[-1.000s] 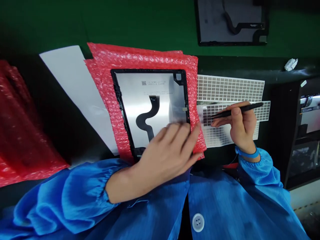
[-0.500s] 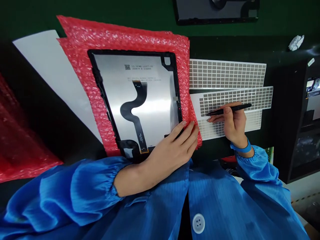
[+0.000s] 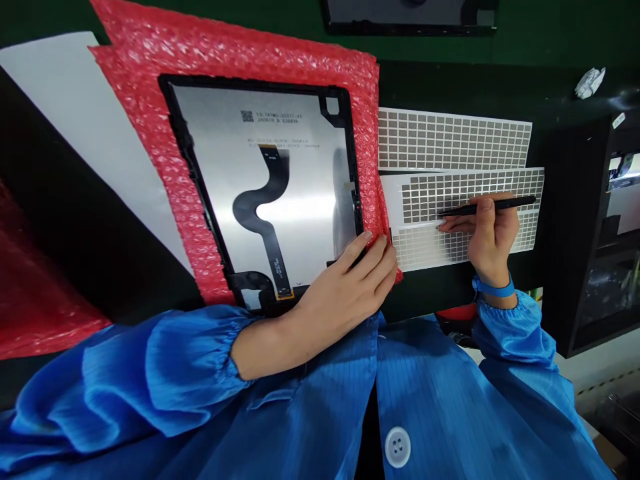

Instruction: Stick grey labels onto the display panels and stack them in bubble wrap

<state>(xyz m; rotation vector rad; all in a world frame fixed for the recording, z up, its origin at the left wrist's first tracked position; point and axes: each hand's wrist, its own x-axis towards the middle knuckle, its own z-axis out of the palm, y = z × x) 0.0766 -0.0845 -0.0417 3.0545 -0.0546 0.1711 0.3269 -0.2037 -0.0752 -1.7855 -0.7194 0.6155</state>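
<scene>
My left hand (image 3: 345, 283) lies with fingers stretched over the lower right corner of a screen panel (image 3: 300, 213), its fingertips touching the frame and the wrap beside it. The panel has a silver back, a black frame and a curving black ribbon cable (image 3: 250, 207). Under it is red bubble wrap (image 3: 145, 100). My right hand (image 3: 490, 237) is closed around slim black tweezers (image 3: 505, 205), held almost level. Their pointed end is over the left part of a sheet of small grey stickers (image 3: 480, 187). Whether anything sits at the tip is too small to tell.
Another sticker sheet (image 3: 450, 140) lies behind, and a paler gridded one (image 3: 420, 248) nearer me. White paper (image 3: 90, 113) sticks out left of the wrap. More red wrap (image 3: 40, 293) is at far left. A dark panel (image 3: 410, 17), crumpled scrap (image 3: 590, 83) and black shelf unit (image 3: 575, 233) stand around.
My right hand has moved right along the sticker sheet with the tweezers. The view has shifted slightly, so the panel appears a little higher and farther left. My left hand stays on the corner.
</scene>
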